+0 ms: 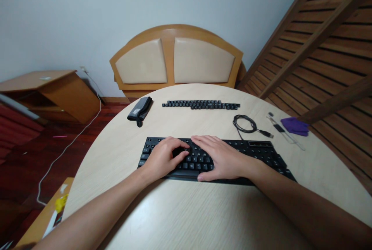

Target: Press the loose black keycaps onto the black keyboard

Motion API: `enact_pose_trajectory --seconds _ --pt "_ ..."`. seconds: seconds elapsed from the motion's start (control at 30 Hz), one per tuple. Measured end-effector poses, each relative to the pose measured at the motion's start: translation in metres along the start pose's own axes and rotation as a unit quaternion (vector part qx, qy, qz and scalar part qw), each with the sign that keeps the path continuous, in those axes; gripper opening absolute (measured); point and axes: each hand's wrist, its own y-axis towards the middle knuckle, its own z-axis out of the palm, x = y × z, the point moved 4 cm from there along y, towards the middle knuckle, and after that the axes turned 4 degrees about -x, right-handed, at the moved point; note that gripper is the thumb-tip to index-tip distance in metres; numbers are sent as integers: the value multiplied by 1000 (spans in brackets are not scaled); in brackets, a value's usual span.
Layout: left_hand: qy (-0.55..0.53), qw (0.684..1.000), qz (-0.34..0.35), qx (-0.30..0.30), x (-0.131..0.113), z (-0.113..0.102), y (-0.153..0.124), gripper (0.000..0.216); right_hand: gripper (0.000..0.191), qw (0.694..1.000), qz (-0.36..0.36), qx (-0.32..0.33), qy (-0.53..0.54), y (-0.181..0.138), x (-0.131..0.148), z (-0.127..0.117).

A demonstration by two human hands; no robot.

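Observation:
A black keyboard [186, 173] lies across the table, with many of its key positions bare and other keycaps in place. My left hand [164, 159] rests over its left half, thumb and index finger closed around a small black keycap [186, 149] at the board's surface. Partly hidden by those fingers, the keycap cannot be seen fully. My right hand [222, 157] lies across the middle of the keyboard with fingers stretched out and thumb apart, along the front edge. Behind the keyboard, loose black keycaps [203, 104] stand in staggered rows.
On the round table [186, 211], a dark folded pouch [141, 108] lies back left. A coiled USB cable [245, 124], a wire tool [286, 131] and a purple cloth [295, 126] are at right. Beyond the table stands a wooden headboard [170, 62].

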Motion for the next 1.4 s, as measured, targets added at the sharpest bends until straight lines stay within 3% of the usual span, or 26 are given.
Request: enact_pose_trajectory --seconds 0.3,0.77,1.13,1.4 --pt "11 999 33 14 -1 1 -2 16 109 1000 8 8 5 1 1 -1" --pt "18 1000 10 11 -1 0 -1 8 110 1000 7 8 7 1 1 -2" --pt "13 999 -16 40 7 -6 0 15 59 997 -74 -30 14 1 13 -11" --pt "56 995 79 36 -1 -11 -1 31 52 996 -88 -14 10 2 15 -11"
